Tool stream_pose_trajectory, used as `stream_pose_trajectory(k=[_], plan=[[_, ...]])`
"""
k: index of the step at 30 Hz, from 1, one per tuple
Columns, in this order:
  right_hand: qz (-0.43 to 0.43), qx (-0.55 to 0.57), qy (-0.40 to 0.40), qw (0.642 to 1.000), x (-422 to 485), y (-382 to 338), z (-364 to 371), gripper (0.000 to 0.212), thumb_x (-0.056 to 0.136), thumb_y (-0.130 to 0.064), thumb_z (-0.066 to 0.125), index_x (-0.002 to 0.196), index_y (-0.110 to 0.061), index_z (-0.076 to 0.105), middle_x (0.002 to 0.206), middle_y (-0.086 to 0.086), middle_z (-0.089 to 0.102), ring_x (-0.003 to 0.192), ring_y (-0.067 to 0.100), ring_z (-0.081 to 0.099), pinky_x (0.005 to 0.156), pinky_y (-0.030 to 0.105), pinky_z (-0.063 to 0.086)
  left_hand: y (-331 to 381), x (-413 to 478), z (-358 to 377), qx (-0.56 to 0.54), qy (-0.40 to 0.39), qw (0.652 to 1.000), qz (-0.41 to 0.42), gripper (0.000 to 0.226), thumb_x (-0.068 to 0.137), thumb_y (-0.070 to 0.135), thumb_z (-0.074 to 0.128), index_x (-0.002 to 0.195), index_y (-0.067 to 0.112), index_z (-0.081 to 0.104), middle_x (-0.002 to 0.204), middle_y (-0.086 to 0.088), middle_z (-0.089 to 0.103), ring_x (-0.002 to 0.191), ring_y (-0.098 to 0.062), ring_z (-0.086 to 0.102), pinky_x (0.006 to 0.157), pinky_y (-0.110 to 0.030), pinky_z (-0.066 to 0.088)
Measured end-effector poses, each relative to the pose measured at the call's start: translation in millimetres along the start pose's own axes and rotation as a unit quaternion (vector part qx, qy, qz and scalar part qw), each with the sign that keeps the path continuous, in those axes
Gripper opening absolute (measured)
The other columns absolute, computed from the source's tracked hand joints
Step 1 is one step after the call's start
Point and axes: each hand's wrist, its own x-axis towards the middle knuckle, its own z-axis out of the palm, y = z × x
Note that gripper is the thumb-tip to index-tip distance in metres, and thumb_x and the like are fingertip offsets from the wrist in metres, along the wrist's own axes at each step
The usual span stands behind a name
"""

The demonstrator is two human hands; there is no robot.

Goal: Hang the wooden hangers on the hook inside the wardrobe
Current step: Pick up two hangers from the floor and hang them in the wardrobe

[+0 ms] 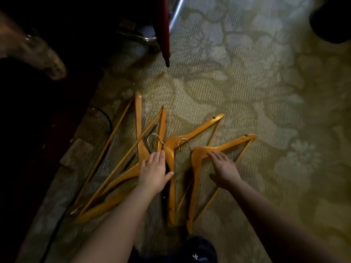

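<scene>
Several wooden hangers with metal hooks lie flat on the patterned carpet. The rightmost hanger (pixel 224 147) lies under the fingertips of my right hand (pixel 223 168), which is flat and spread on its shoulder. A middle hanger (pixel 197 131) lies beside it. My left hand (pixel 154 170) rests palm down, fingers apart, on the neck of the left hangers (pixel 121 177), just below a metal hook (pixel 154 138). Neither hand grips anything. The wardrobe's hook is not in view.
Dark furniture (pixel 38 130) fills the left side, its base running along the carpet edge. A red folded umbrella (pixel 164 31) stands tip-down at top centre beside a metal pole (pixel 176 12). A dark round object (pixel 332 21) sits at top right. Bare carpet (pixel 266 82) stretches right.
</scene>
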Motion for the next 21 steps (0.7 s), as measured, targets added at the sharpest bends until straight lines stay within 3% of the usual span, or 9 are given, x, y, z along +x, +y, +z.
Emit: stream_pose_trajectory(k=[5, 8, 13, 16, 21], plan=[[-0.011, -0.03, 0.026, 0.999, 46.4, 6.1, 13.2, 0.081, 0.089, -0.024, 0.056, 0.149, -0.026, 0.001, 0.159, -0.002, 0.002, 0.147, 0.022, -0.004, 0.118, 0.042, 0.008, -5.1, 31.7, 26.8, 0.079, 0.034, 0.996, 0.016, 0.097, 0.084, 0.057, 0.05, 0.148, 0.014, -0.009, 0.159, -0.004, -0.007, 0.147, -0.022, -0.005, 0.118, -0.042, 0.005], [-0.01, -0.025, 0.022, 0.999, 67.1, 9.9, 23.5, 0.078, 0.089, -0.022, 0.054, 0.148, -0.026, 0.003, 0.158, -0.003, 0.01, 0.147, 0.02, 0.001, 0.118, 0.042, 0.006, -3.6, 45.0, 43.0, 0.094, 0.062, 0.993, 0.022, 0.103, 0.082, 0.06, 0.05, 0.146, 0.013, -0.015, 0.158, -0.005, -0.014, 0.146, -0.022, -0.013, 0.118, -0.042, 0.0], [-0.037, -0.025, 0.087, 0.995, 83.7, 21.4, 27.5, 0.067, 0.087, -0.024, 0.057, 0.144, -0.027, 0.022, 0.147, -0.002, 0.035, 0.142, 0.022, 0.02, 0.115, 0.042, 0.018, 5.2, 66.4, 54.4, 0.078, 0.103, 0.992, 0.011, 0.113, 0.078, 0.063, 0.055, 0.144, 0.011, -0.021, 0.157, -0.006, -0.02, 0.144, -0.024, -0.02, 0.117, -0.044, -0.003], [-0.056, -0.029, 0.103, 0.993, 86.1, 29.0, 20.2, 0.058, 0.088, -0.027, 0.057, 0.14, -0.026, 0.031, 0.142, -0.001, 0.042, 0.138, 0.022, 0.029, 0.111, 0.042, 0.026, 11.7, 76.6, 54.7, 0.071, 0.122, 0.99, -0.01, 0.115, 0.076, 0.062, 0.058, 0.145, 0.009, -0.017, 0.156, -0.008, -0.021, 0.144, -0.025, -0.021, 0.117, -0.045, -0.003], [-0.067, -0.041, 0.081, 0.994, 80.9, 33.3, 7.4, 0.055, 0.087, -0.032, 0.057, 0.137, -0.024, 0.034, 0.137, 0.001, 0.046, 0.13, 0.022, 0.04, 0.107, 0.042, 0.031, 23.7, 87.6, 51.9, 0.047, 0.135, 0.989, -0.036, 0.105, 0.074, 0.048, 0.069, 0.146, 0.005, 0.007, 0.157, -0.008, -0.013, 0.145, -0.025, -0.016, 0.117, -0.044, -0.004]])
